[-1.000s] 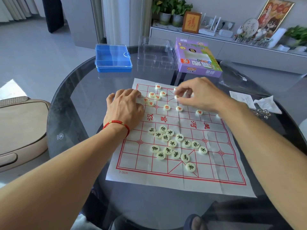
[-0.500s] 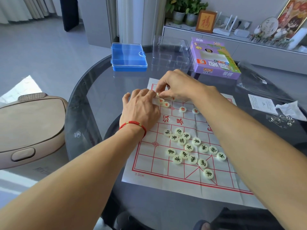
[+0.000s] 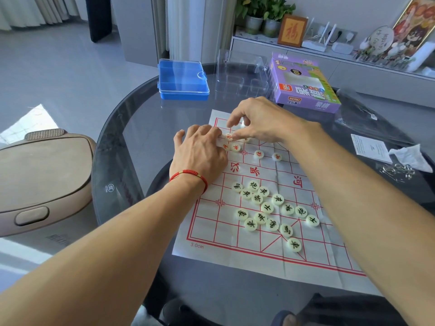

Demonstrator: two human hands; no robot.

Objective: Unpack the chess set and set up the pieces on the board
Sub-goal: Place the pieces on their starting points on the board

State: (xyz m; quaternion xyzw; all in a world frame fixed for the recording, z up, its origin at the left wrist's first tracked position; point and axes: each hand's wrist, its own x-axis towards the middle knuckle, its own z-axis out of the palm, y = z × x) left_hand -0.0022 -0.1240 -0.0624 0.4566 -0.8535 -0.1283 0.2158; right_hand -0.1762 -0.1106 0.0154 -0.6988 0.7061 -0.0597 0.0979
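Hands overlap red pieces [image 3: 235, 147]: left hand [image 3: 200, 154] flat, fingertips hidden; right hand [image 3: 261, 121] pinch contents unclear.

The right hand [image 3: 263, 121] is pinching a red-marked piece [image 3: 228, 136] at the far left corner of the paper board [image 3: 237, 252]. The left hand [image 3: 200, 154] is resting palm down just beside that pinch, its fingertips touching pieces there. Two more red-marked pieces [image 3: 259, 154] are lying a little nearer the person than the pinch, and a cluster of black-marked pieces [image 3: 267, 207] is sitting nearer still. Beyond the pinch, on the glass table [image 3: 131, 128], a blue plastic case [image 3: 183, 82], a clear tray [image 3: 242, 78] and a purple box [image 3: 303, 84] are standing.
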